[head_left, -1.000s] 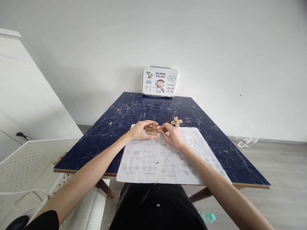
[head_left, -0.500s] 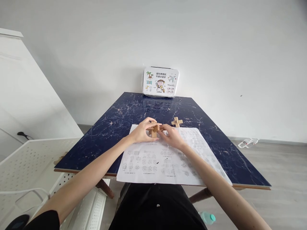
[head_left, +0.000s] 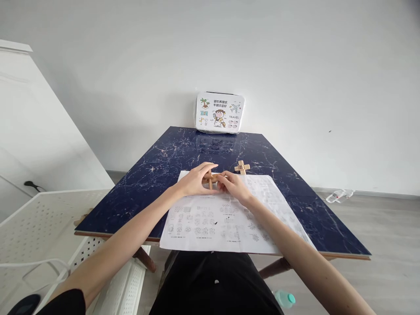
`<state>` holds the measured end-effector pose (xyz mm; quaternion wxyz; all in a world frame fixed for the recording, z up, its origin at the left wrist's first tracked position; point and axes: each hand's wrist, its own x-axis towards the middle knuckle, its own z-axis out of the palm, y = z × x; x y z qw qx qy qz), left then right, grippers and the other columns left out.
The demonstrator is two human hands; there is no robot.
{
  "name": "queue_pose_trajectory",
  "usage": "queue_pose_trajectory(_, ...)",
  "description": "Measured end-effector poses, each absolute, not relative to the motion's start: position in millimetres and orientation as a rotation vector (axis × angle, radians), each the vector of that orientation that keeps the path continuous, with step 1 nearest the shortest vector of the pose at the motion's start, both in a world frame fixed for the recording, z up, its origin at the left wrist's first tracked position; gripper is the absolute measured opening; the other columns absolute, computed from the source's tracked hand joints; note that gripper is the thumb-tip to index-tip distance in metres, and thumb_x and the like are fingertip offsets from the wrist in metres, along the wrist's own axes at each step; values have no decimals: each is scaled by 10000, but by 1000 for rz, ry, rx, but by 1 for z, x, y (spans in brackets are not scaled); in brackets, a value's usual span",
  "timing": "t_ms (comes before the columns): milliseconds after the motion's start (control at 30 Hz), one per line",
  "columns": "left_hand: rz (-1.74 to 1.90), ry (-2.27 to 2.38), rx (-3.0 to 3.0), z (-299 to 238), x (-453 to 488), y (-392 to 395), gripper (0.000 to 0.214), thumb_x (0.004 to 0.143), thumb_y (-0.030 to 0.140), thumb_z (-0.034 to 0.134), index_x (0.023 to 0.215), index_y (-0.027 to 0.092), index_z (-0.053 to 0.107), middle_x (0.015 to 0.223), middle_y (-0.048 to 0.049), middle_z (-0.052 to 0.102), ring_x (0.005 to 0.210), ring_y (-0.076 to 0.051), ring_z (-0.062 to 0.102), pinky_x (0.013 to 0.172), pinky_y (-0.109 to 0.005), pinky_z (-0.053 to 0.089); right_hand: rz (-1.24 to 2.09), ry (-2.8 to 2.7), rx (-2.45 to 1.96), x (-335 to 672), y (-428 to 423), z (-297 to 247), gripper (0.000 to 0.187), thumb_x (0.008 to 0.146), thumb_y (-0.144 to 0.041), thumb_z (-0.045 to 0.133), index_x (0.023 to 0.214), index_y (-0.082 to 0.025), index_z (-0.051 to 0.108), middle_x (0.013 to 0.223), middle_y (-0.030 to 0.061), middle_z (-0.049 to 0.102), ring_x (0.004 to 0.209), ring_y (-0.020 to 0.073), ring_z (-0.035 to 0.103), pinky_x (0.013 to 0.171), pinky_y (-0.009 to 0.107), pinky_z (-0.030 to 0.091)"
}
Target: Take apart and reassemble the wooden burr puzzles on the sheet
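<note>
My left hand [head_left: 194, 181] curls round a wooden burr puzzle [head_left: 210, 178] of crossed bars, thumb below and fingers above it. From the right, the fingertips of my right hand [head_left: 236, 186] pinch the end of its sideways bar. Part of the puzzle is hidden by my fingers. Just beneath both hands lies a white instruction sheet [head_left: 203, 243] printed with small diagrams. A second wooden cross puzzle [head_left: 242, 167] sits past the sheet's far edge, to the right of my hands and touched by neither.
The dark blue marbled table [head_left: 138, 188] carries all this. A white printed case [head_left: 219, 112] stands at its far edge against the wall. On the left is a white perforated shelf [head_left: 29, 218]. A bottle [head_left: 285, 299] and a clear plastic wrapper [head_left: 340, 195] lie on the floor.
The puzzle has turned between my hands, so its bars now show as a slimmer cross. My right fingers have curled in more tightly. The second puzzle stays put.
</note>
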<state>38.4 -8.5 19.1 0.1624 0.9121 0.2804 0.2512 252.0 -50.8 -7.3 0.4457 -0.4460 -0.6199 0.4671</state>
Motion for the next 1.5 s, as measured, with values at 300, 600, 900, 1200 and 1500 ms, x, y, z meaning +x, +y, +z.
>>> queue_pose_trajectory(300,674,831,2509,18,40,-7,940,744,633,805,1539,289,439,1409,-109,636,1217,-321,654,1064,-471,483,1279,-1579,-1153,254,-54,-3,426,939,-592,585,740,-226,492,595,-15,593,495,122,510,501,271,355)
queue_pose_trajectory(600,660,839,2497,24,40,-6,866,725,609,816,1463,250,538,1387,-108,666,1231,-334,651,1038,-462,505,1437,-1507,-1008,259,-49,-7,505,882,-673,670,763,-236,446,584,-83,380,489,89,325,493,280,224)
queue_pose_trajectory(900,631,844,2412,22,41,-11,1000,698,614,851,1556,309,439,1494,-102,592,1308,-350,610,1083,-501,485,1400,-1521,-1000,260,-50,-8,507,883,-686,658,767,-232,462,580,-77,416,482,92,385,500,281,243)
queue_pose_trajectory(1200,811,785,2341,18,48,-18,922,691,590,864,1489,279,523,1373,-95,671,1093,-275,727,979,-431,581,1384,-1566,-1009,260,-56,-4,513,890,-715,623,821,-225,487,598,-69,468,495,96,436,497,270,302)
queue_pose_trajectory(1500,769,809,2428,19,47,-16,975,670,618,872,1510,287,504,1409,-100,664,1218,-324,676,1060,-471,518,1329,-1636,-1019,260,-59,-2,503,923,-703,594,787,-237,462,584,-62,432,482,100,380,498,287,297)
